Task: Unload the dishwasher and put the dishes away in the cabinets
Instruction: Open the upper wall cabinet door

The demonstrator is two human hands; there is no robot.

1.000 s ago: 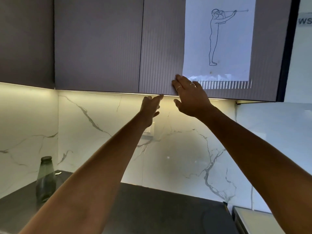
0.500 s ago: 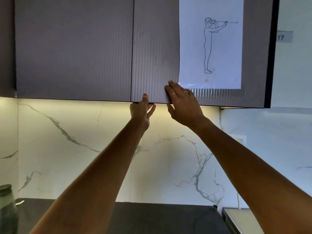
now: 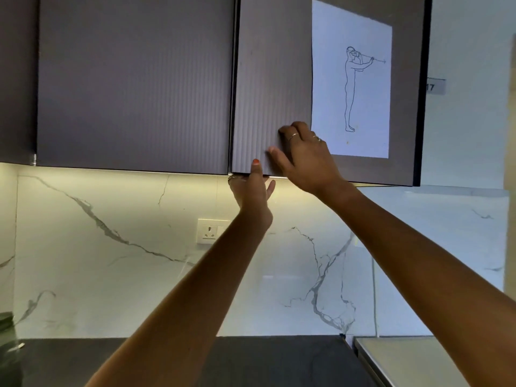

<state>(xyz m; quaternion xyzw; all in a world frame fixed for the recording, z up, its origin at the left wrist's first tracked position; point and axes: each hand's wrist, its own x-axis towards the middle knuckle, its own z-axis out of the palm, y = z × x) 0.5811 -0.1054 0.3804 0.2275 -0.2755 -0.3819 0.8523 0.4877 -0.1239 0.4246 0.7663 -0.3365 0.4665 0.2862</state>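
1. The left hand [image 3: 252, 188] grips the bottom edge of the right cabinet door [image 3: 273, 88] near its lower left corner, thumb on the front face, fingers curled under the edge
2. The right hand [image 3: 303, 155] lies on the front of the same door just above the bottom edge, fingers bent with their tips on the ribbed surface, holding nothing
3. That door stands slightly out from the closed left cabinet door [image 3: 134, 85] beside it
4. A sheet of paper [image 3: 350, 79] with a line drawing of a standing figure is stuck to the right door, just beside the right hand
5. A wall socket [image 3: 210, 231] sits on the marble wall [image 3: 111, 275] below the cabinets
6. A dark bench [image 3: 279, 361] runs along the bottom; no dishes are in view
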